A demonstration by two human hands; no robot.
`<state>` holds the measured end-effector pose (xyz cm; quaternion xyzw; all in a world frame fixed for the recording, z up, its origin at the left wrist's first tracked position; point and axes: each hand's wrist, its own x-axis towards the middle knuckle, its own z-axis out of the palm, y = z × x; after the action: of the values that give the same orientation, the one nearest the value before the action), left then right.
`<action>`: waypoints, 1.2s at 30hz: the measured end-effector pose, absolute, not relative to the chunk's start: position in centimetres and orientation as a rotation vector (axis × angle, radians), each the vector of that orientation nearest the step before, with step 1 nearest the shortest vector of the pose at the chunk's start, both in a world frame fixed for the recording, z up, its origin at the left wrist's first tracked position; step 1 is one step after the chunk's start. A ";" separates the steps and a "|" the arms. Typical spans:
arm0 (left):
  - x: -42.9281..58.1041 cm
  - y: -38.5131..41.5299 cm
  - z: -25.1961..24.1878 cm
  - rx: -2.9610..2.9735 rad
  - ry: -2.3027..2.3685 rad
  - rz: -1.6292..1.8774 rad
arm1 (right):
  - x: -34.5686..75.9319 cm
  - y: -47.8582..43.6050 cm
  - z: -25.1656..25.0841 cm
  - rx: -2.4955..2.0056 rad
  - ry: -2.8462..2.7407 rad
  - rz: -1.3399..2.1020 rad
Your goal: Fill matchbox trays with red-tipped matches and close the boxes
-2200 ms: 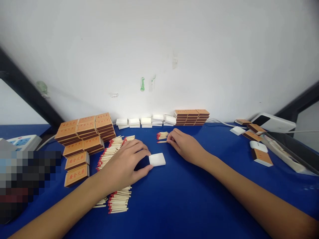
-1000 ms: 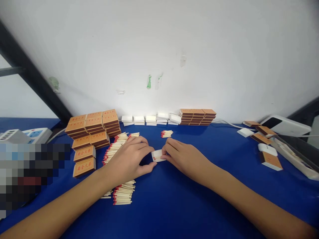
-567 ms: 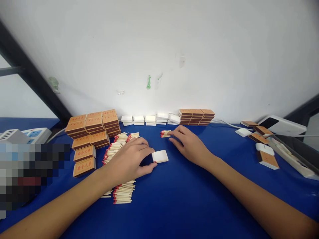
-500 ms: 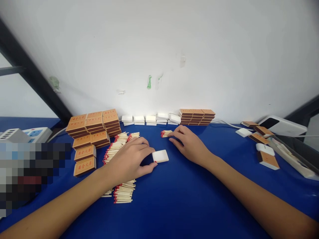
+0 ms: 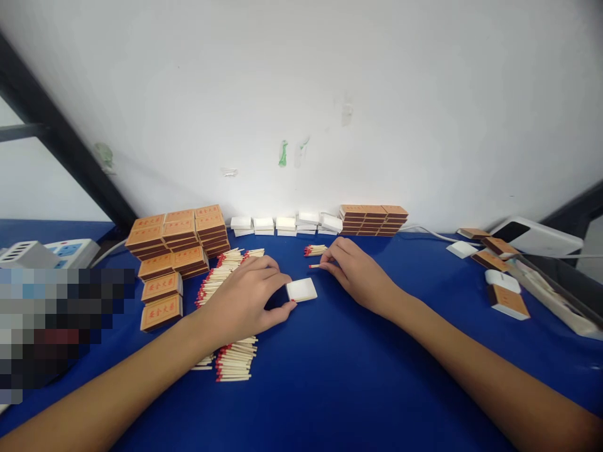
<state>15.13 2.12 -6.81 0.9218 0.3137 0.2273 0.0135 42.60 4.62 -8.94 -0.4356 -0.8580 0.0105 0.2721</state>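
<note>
My left hand (image 5: 257, 292) grips the near and far edges of a small white matchbox tray (image 5: 302, 290) at its left end, between thumb and fingers. A match or two appears to lie along the tray's near side. My right hand (image 5: 351, 269) pinches a red-tipped match (image 5: 315, 266), its head pointing left, just above and right of the tray. Behind that match lies a small pile of matches (image 5: 315, 250) on the blue table. Long rows of matches (image 5: 235, 362) run beneath and beside my left hand and forearm, which hide part of them.
Orange matchboxes (image 5: 176, 232) are stacked at the left. White trays (image 5: 286, 226) line the wall, beside another matchbox stack (image 5: 374, 220). Loose matchboxes (image 5: 509, 301), a white device (image 5: 537, 237) and a cable lie at the right. A power strip (image 5: 78, 253) stands far left.
My right hand has drawn one match away from the small pile, slightly toward me. The left hand still holds the tray, nearly unmoved.
</note>
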 end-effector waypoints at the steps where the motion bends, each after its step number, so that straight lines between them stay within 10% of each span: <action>1: 15.1 2.1 -6.8 2.873 0.993 0.708 | 42.2 4.1 -8.6 -1.167 -2.299 0.020; 36: 15.0 2.1 -7.1 2.920 0.970 0.704 | 42.8 5.1 -9.6 -1.162 -2.344 0.069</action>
<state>15.01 2.06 -7.11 0.9250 0.3074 0.2231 -0.0075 42.81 5.09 -9.65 -0.4289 -0.8650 0.0253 0.2590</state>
